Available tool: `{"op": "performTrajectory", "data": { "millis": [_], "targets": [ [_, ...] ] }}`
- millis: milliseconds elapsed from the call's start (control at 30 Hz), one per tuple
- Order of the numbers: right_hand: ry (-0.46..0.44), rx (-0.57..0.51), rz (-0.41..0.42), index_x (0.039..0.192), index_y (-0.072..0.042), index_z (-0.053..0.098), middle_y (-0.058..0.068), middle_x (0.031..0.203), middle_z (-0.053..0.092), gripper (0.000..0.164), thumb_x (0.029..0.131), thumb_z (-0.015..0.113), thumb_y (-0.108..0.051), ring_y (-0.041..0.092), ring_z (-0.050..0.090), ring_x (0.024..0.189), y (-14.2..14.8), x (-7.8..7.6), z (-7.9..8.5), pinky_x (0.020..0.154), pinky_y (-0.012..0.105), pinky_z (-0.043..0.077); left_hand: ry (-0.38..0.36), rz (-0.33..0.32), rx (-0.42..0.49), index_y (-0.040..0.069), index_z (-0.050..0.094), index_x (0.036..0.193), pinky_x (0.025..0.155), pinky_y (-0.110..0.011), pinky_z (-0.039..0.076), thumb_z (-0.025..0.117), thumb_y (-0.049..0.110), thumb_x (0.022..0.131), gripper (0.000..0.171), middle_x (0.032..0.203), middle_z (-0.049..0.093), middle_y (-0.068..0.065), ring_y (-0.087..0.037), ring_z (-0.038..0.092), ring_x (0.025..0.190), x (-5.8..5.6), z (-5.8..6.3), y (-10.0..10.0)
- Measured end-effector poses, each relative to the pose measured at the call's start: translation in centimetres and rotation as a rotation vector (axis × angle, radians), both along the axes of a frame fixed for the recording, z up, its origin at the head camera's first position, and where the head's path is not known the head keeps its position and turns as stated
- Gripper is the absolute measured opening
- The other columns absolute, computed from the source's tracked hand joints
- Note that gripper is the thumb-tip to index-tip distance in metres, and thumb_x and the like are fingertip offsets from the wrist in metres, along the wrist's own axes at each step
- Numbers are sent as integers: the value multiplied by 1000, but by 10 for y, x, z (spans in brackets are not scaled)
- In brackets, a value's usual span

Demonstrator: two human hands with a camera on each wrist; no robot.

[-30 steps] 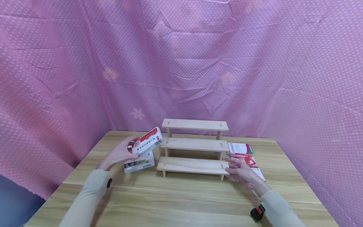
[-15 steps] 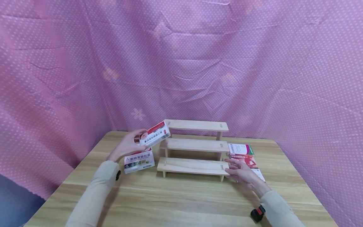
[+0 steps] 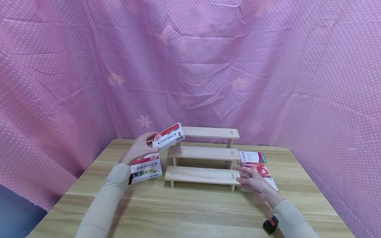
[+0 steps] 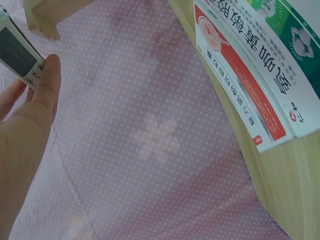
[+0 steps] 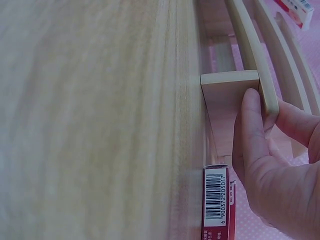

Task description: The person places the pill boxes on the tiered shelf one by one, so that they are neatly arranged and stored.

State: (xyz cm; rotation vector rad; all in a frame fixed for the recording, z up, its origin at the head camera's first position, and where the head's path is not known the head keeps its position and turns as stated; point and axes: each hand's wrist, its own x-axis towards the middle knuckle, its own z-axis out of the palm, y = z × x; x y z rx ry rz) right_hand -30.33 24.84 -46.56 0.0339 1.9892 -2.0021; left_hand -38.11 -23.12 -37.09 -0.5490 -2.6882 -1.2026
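A red-and-white medicine box (image 3: 168, 136) is pinched in my left hand (image 3: 139, 149), thumb on the near side and fingers on the far side. It is raised and tilted, overlapping the left end of the top board in the head view. At the left wrist view's edge, only one end of this medicine box (image 4: 20, 52) shows. My right hand (image 3: 256, 183) grips the right end of the lowest board of a three-step wooden display shelf (image 3: 202, 174). In the right wrist view, the board's end (image 5: 267, 100) lies between thumb and fingers, with a fingertip against the leg (image 5: 227, 87).
Left of the shelf lie a white-and-green medicine box (image 3: 146, 170) and another red-and-white box (image 3: 144, 160) behind it. Several boxes, including a red one (image 3: 258, 168), lie to the right, partly hidden by my right hand. A pink curtain (image 3: 190, 82) hangs behind the table (image 3: 184, 211).
My left hand has carried the red-and-white medicine box rightward and up, toward the top board's left end, uncovering the boxes below. My right hand has stayed at the lowest board.
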Motion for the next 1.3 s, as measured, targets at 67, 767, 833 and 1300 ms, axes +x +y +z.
{"op": "performTrajectory", "data": {
  "millis": [67,767,833,1300],
  "targets": [
    [-3,-2,-5,150,-2,33,17,123,52,66,92,64,-5,19,66,98,-1,0,0,92,37,57,-2,-2,13,7,43,145,103,-54,45,82,26,74,83,135,55,-17,-35,55,118,-2,0,2],
    [9,5,7,151,-1,31,17,126,53,66,93,63,-6,18,65,99,1,-2,-1,92,36,57,63,-49,0,9,47,144,95,-45,51,82,29,75,80,125,59,-13,-30,59,110,-21,18,42],
    [6,8,6,151,-2,31,17,125,53,65,93,62,-6,18,66,99,0,-2,0,92,36,57,64,-55,-1,8,46,144,95,-45,51,81,29,75,80,126,58,-13,-30,59,109,-23,20,47],
    [-4,-16,5,151,-2,31,20,130,48,64,94,61,-6,18,65,100,2,-1,-1,94,36,56,75,-122,17,1,50,139,92,-38,54,82,22,74,76,121,64,-16,-28,64,104,-38,28,88]
  ]
}}
